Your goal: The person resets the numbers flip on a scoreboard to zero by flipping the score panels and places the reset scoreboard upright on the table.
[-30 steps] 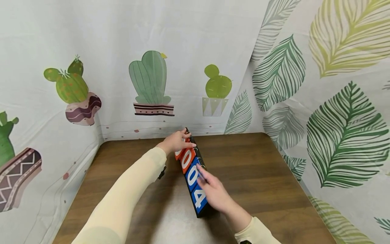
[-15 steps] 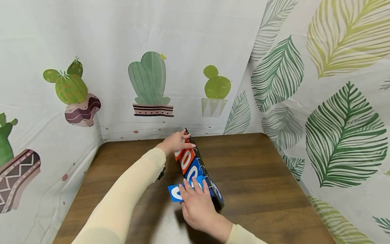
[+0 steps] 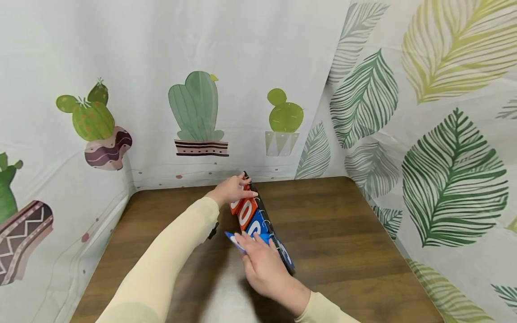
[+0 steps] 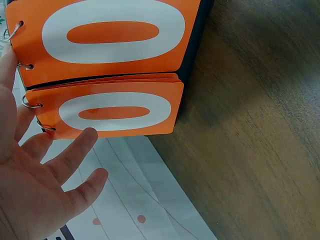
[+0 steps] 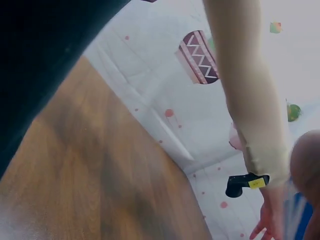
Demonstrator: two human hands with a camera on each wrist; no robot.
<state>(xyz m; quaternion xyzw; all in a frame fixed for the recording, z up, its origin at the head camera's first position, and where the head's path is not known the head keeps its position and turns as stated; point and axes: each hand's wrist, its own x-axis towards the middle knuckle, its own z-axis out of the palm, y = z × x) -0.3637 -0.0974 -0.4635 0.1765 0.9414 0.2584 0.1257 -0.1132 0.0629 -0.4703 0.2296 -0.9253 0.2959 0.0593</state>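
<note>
A tabletop flip scoreboard (image 3: pixel 262 211) with ring-bound number cards stands on the table, running away from me. At its far end my left hand (image 3: pixel 232 189) rests with thumb and fingers spread along the ringed edge. The left wrist view shows these fingers (image 4: pixel 75 156) relaxed beside an orange "0" card (image 4: pixel 115 113). At the near end my right hand (image 3: pixel 264 268) holds a lifted blue card (image 3: pixel 232 238) that sticks out left beneath its fingers; its thumb is hidden. Another blue card (image 3: pixel 286 254) hangs on the right side. The right wrist view shows little of the work.
The brown wooden table (image 3: pixel 335 233) extends on both sides of the scoreboard. A white cloth with printed cacti (image 3: pixel 199 107) hangs behind it, and a leaf-printed cloth (image 3: pixel 452 175) stands at the right. A black wrist camera (image 5: pixel 240 185) is strapped to my left sleeve.
My right hand has come from the board's right side over to its near left and lifted a blue card, which now tilts up more. My left hand has stayed at the far end.
</note>
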